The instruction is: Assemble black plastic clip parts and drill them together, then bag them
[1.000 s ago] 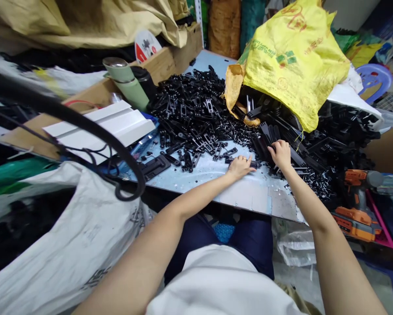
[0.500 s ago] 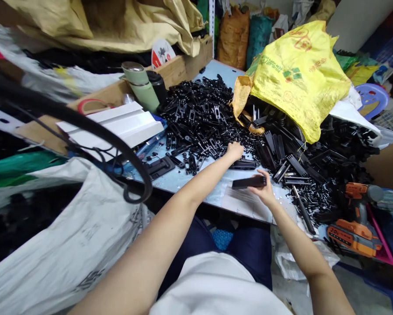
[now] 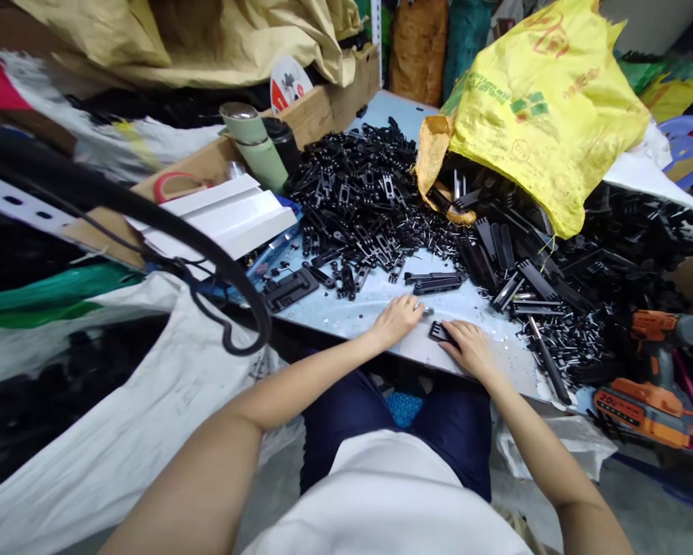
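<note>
My left hand (image 3: 398,319) is just above the front of the bench, fingers pinched at a small shiny metal piece (image 3: 427,311) whose exact kind is too small to tell. Beside it, my right hand (image 3: 469,348) is closed round a black slotted part (image 3: 439,331), held low over the bench top; the slotted end pokes out to the left and the fingers cover the rest. Just beyond both hands lie some long black folded parts (image 3: 435,284). Behind them spreads a big heap of black slotted pieces (image 3: 358,193) with small pins among them.
A yellow sack (image 3: 543,116) spills black parts at the right. A black-handled tool (image 3: 548,362) lies near loose pins (image 3: 577,347), with an orange cordless drill (image 3: 650,378) farther right. A green flask (image 3: 257,150) and white channel pieces (image 3: 224,220) stand left. A black curved bar (image 3: 207,254) crosses the left side.
My left hand has come back from the pin heap towards me and now pinches a small metal piece. My right hand has turned the black slotted part and lowered it to the bench.
</note>
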Action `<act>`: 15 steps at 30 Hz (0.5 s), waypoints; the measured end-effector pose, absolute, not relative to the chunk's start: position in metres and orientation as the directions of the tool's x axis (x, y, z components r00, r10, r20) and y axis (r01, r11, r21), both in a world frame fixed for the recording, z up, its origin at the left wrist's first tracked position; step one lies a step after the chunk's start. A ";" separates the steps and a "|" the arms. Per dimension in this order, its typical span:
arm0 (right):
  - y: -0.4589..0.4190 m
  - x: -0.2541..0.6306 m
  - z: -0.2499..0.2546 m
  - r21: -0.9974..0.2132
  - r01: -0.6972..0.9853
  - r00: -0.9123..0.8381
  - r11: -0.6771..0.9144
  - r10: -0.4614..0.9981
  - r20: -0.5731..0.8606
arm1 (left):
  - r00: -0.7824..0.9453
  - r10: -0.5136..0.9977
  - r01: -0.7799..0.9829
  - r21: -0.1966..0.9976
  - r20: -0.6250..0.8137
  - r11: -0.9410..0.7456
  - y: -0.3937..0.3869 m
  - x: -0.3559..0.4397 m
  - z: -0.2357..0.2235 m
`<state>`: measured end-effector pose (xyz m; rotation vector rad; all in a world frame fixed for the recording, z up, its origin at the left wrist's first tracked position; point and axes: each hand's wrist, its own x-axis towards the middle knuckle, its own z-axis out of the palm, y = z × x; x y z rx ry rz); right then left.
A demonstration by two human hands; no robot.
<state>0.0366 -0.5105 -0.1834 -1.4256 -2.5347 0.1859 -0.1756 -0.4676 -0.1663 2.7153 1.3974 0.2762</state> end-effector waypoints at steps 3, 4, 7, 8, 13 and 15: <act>-0.506 0.030 -0.181 -0.253 0.830 -0.488 0.497 0.867 0.101 | 0.581 0.800 0.770 0.217 0.149 -0.599 -0.500 -0.182 -0.196; -0.505 0.029 -0.180 -0.294 0.829 -0.469 0.475 0.878 0.096 | 0.556 0.814 0.771 0.263 0.167 -0.580 -0.505 -0.182 -0.202; -0.503 0.025 -0.175 -0.549 0.774 -0.318 0.316 0.943 0.094 | 0.435 0.866 0.708 0.502 0.245 -0.497 -0.509 -0.173 -0.203; -0.503 0.022 -0.174 -0.670 0.705 -0.251 0.231 0.965 0.069 | 0.401 0.874 0.644 0.594 0.274 -0.482 -0.508 -0.169 -0.199; -0.503 0.004 -0.164 -0.971 0.206 -0.203 -0.119 0.966 -0.161 | 0.237 0.918 0.373 0.843 0.316 -0.387 -0.507 -0.153 -0.169; -0.502 0.005 -0.158 -0.976 0.202 -0.223 -0.075 0.967 -0.120 | 0.180 0.937 0.382 0.857 0.298 -0.346 -0.508 -0.153 -0.162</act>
